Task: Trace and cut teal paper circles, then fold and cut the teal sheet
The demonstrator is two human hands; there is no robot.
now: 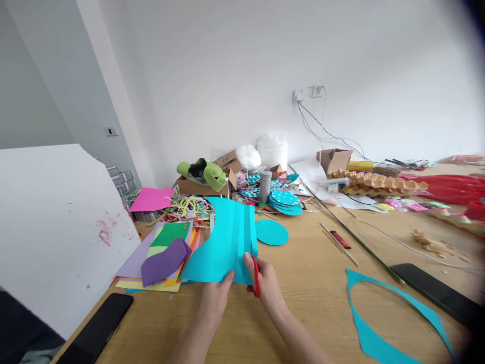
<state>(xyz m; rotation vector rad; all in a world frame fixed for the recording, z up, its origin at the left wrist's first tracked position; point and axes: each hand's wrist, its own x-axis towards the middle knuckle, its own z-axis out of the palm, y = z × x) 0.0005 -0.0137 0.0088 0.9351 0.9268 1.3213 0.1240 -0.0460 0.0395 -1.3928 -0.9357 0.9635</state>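
Head view: cluttered wooden table [303, 283] against white wall [246, 60].

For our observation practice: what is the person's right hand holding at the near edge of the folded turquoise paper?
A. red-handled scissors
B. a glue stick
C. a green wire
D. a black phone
A: the right hand grips red-handled scissors at the folded turquoise paper, while the left hand pinches the paper's near edge.

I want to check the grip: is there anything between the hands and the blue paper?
Nothing visible. The left hand pinches the near edge of the blue paper directly, and the right hand holds red scissors at that same edge. The paper's far side lies over the coloured sheets.
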